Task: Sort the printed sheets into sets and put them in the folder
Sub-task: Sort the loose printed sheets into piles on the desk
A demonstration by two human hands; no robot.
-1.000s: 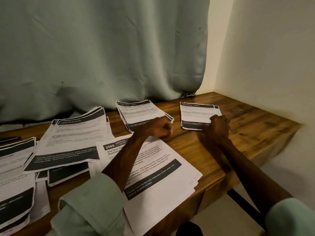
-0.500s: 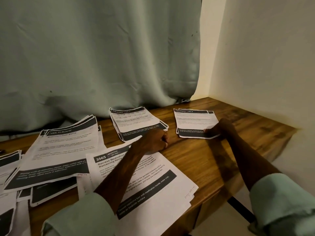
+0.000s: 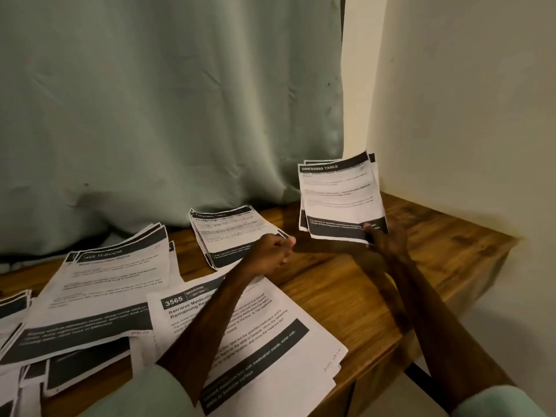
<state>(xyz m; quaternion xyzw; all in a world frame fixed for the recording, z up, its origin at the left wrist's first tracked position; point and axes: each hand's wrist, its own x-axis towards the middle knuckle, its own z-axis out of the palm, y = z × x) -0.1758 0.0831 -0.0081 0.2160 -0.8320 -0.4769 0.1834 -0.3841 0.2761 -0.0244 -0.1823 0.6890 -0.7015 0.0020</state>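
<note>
A small set of printed sheets (image 3: pixel 340 200), headed "DRESSING TABLE", is held tilted up clear of the bench (image 3: pixel 436 251), near the corner where the curtain (image 3: pixel 165 115) meets the wall (image 3: pixel 466 100). It is pinched at its dark lower band by the right hand (image 3: pixel 385 239), with the thumb laid on the front face.

The left hand (image 3: pixel 270 254) is curled at the near right corner of a second small stack (image 3: pixel 228 233), which lies flat on the bench by the curtain (whether that corner is actually gripped cannot be told). Under the left forearm a larger pile headed "3565" (image 3: pixel 270 341) is spread at the bench's near edge. To its left a fanned pile headed "MULTI-ROOM" (image 3: pixel 111 284) is overlapped by it, and more sheets (image 3: pixel 12 311) are cut off by the left edge of the view.
</note>
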